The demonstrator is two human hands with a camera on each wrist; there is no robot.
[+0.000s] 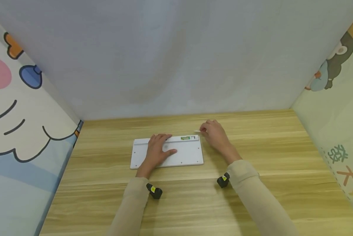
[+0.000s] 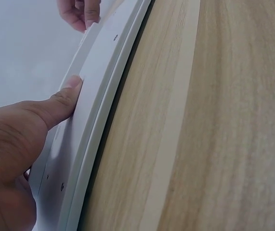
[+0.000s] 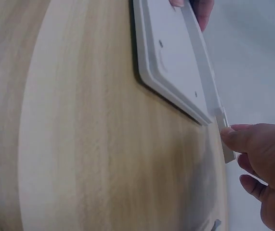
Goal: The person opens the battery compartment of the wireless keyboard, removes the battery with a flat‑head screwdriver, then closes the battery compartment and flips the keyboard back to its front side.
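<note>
A white keyboard (image 1: 185,157) lies underside up, its raised bar along the far edge. At the bar's right end an uncovered compartment shows a green battery (image 1: 185,138). My left hand (image 1: 156,150) rests across the keyboard's left half, fingers on the bar and thumb spread on the flat back; in the left wrist view the thumb presses the white keyboard (image 2: 91,72). Just right of the compartment, my right hand (image 1: 216,136) pinches a small, thin white piece (image 1: 198,131). The right wrist view shows this flat piece (image 3: 228,150) between thumb and fingers, close to the keyboard's corner.
The wood-grain table (image 1: 191,203) ends at a pale grey wall (image 1: 176,65) behind. Cartoon-printed panels stand at left (image 1: 26,118) and right (image 1: 335,108). A black device is on each wrist, left (image 1: 155,191) and right (image 1: 223,180).
</note>
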